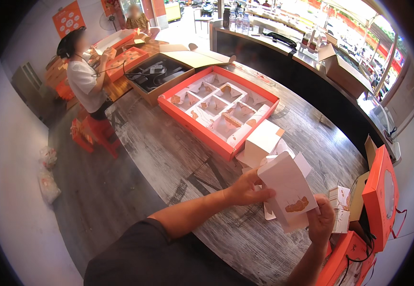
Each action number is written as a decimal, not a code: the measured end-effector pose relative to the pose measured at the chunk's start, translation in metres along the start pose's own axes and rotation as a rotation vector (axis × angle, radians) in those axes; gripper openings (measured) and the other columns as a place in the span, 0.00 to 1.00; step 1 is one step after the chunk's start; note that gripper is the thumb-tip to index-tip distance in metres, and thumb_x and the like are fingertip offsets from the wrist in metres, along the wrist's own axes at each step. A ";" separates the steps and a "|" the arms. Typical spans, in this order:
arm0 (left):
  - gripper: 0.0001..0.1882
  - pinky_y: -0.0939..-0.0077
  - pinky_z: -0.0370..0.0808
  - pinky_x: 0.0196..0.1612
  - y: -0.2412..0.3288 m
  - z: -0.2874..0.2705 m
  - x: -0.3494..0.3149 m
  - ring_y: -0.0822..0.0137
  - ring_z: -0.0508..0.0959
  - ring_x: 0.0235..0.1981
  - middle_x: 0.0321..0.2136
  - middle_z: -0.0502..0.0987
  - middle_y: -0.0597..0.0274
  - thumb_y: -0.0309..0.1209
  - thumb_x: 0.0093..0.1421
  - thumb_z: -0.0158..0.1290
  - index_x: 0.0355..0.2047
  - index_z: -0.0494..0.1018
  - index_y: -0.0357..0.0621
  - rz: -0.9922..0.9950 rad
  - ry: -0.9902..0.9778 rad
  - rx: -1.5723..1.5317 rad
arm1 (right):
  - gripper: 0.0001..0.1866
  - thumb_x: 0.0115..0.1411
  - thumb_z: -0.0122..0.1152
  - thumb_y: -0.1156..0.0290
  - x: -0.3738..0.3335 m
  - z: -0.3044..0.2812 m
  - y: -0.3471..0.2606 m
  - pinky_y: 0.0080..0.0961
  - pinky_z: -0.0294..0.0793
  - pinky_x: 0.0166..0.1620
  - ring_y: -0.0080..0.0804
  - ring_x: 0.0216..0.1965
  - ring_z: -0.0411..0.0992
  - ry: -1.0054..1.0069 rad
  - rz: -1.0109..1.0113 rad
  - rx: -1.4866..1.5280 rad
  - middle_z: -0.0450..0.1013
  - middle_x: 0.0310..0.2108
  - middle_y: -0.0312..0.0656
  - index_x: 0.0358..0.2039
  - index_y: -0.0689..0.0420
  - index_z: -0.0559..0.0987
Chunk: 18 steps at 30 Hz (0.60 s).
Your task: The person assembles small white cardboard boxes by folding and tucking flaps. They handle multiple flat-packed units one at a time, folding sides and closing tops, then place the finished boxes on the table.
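Two hands (246, 189) (322, 220), fingers (265, 194) clamped on edges of white carton (283, 183), grey tabletop (161, 152) stretching left

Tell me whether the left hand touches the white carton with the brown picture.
Touching. The head view shows the left hand gripping the white carton by its left edge, thumb pressed over the face with no gap.

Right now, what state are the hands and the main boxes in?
White carton, held in both hands, flaps sticking out
Left hand, closed on carton's upper end
Right hand, closed on carton's lower end
Red tray, open, divided into compartments
Brown box, open, dark contents showing
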<state>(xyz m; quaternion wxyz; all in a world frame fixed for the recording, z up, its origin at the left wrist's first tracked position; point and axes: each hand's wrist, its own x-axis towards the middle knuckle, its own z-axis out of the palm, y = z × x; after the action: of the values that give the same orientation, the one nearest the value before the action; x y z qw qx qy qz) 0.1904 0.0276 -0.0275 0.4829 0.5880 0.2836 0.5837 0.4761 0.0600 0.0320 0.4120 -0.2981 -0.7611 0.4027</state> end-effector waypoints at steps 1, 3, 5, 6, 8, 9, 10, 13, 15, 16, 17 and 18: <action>0.30 0.68 0.71 0.60 -0.001 -0.003 -0.002 0.68 0.74 0.56 0.56 0.76 0.57 0.29 0.64 0.63 0.64 0.67 0.38 -0.089 -0.044 -0.004 | 0.11 0.64 0.58 0.84 0.000 0.001 -0.004 0.23 0.72 0.49 0.26 0.44 0.74 -0.019 0.029 0.070 0.75 0.42 0.40 0.46 0.64 0.77; 0.25 0.69 0.73 0.57 -0.001 -0.004 0.000 0.68 0.76 0.53 0.52 0.78 0.58 0.29 0.64 0.63 0.60 0.71 0.38 -0.060 -0.027 0.100 | 0.12 0.65 0.57 0.84 0.000 0.002 -0.005 0.23 0.72 0.51 0.25 0.45 0.74 -0.046 0.034 0.129 0.76 0.43 0.40 0.49 0.64 0.76; 0.22 0.70 0.74 0.54 -0.002 -0.003 0.001 0.69 0.77 0.51 0.49 0.80 0.59 0.30 0.64 0.63 0.57 0.74 0.38 -0.015 0.033 0.172 | 0.14 0.65 0.57 0.83 -0.001 0.003 -0.007 0.23 0.72 0.53 0.25 0.47 0.74 -0.048 0.083 0.206 0.76 0.45 0.41 0.52 0.65 0.75; 0.21 0.70 0.75 0.54 -0.005 -0.001 0.001 0.69 0.77 0.51 0.48 0.81 0.59 0.31 0.65 0.63 0.56 0.75 0.38 0.016 0.083 0.191 | 0.16 0.65 0.58 0.83 -0.002 0.004 -0.010 0.24 0.72 0.54 0.26 0.47 0.75 -0.036 0.130 0.252 0.76 0.46 0.42 0.54 0.66 0.74; 0.20 0.70 0.77 0.50 -0.008 0.002 0.002 0.68 0.80 0.47 0.45 0.82 0.57 0.32 0.63 0.64 0.54 0.76 0.37 0.075 0.168 0.226 | 0.19 0.65 0.59 0.81 -0.002 0.007 -0.018 0.26 0.73 0.54 0.28 0.48 0.75 0.015 0.161 0.321 0.77 0.48 0.43 0.57 0.66 0.73; 0.21 0.71 0.78 0.46 -0.007 0.003 0.003 0.67 0.82 0.43 0.43 0.83 0.56 0.33 0.62 0.65 0.53 0.77 0.37 0.103 0.204 0.244 | 0.21 0.65 0.60 0.80 0.002 0.009 -0.024 0.26 0.73 0.54 0.28 0.47 0.76 0.053 0.143 0.344 0.77 0.48 0.44 0.58 0.66 0.72; 0.21 0.71 0.80 0.43 -0.006 0.004 0.004 0.66 0.84 0.40 0.40 0.84 0.54 0.33 0.61 0.65 0.52 0.77 0.36 0.130 0.238 0.262 | 0.23 0.65 0.61 0.80 0.004 0.010 -0.027 0.26 0.74 0.53 0.29 0.46 0.76 0.092 0.126 0.369 0.78 0.48 0.44 0.60 0.67 0.71; 0.22 0.69 0.80 0.43 0.003 0.003 0.003 0.59 0.85 0.39 0.40 0.83 0.48 0.35 0.60 0.66 0.51 0.77 0.38 -0.021 0.181 0.470 | 0.24 0.64 0.63 0.78 0.004 0.003 -0.013 0.27 0.76 0.48 0.30 0.41 0.78 -0.034 -0.034 -0.055 0.80 0.43 0.45 0.60 0.65 0.71; 0.24 0.68 0.80 0.43 0.000 0.008 0.003 0.57 0.85 0.39 0.39 0.83 0.46 0.36 0.59 0.67 0.52 0.77 0.39 0.067 0.181 0.526 | 0.26 0.63 0.64 0.78 0.006 0.010 -0.007 0.28 0.76 0.43 0.31 0.37 0.78 -0.055 -0.090 -0.281 0.80 0.39 0.45 0.61 0.63 0.71; 0.24 0.67 0.80 0.42 -0.002 0.010 0.002 0.56 0.85 0.39 0.39 0.83 0.45 0.36 0.58 0.67 0.53 0.76 0.39 0.111 0.182 0.554 | 0.26 0.63 0.65 0.78 0.007 0.014 -0.005 0.28 0.77 0.41 0.31 0.35 0.78 -0.067 -0.118 -0.393 0.80 0.37 0.46 0.62 0.62 0.71; 0.25 0.66 0.80 0.43 -0.003 0.011 0.003 0.54 0.85 0.39 0.39 0.82 0.45 0.36 0.58 0.67 0.54 0.76 0.40 0.122 0.206 0.551 | 0.26 0.63 0.64 0.78 0.006 0.016 -0.004 0.28 0.77 0.41 0.31 0.34 0.77 -0.036 -0.083 -0.361 0.80 0.37 0.46 0.61 0.61 0.72; 0.26 0.65 0.80 0.43 -0.004 0.012 0.003 0.53 0.85 0.39 0.40 0.82 0.46 0.35 0.58 0.67 0.55 0.75 0.40 0.133 0.231 0.547 | 0.25 0.63 0.64 0.78 0.005 0.017 -0.002 0.28 0.76 0.40 0.31 0.33 0.77 -0.005 -0.047 -0.328 0.80 0.37 0.46 0.61 0.60 0.73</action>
<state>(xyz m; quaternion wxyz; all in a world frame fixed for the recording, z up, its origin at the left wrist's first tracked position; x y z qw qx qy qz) 0.2032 0.0290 -0.0281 0.2318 0.6434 0.4440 0.5789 0.4589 0.0561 0.0302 0.3654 -0.3425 -0.8244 0.2639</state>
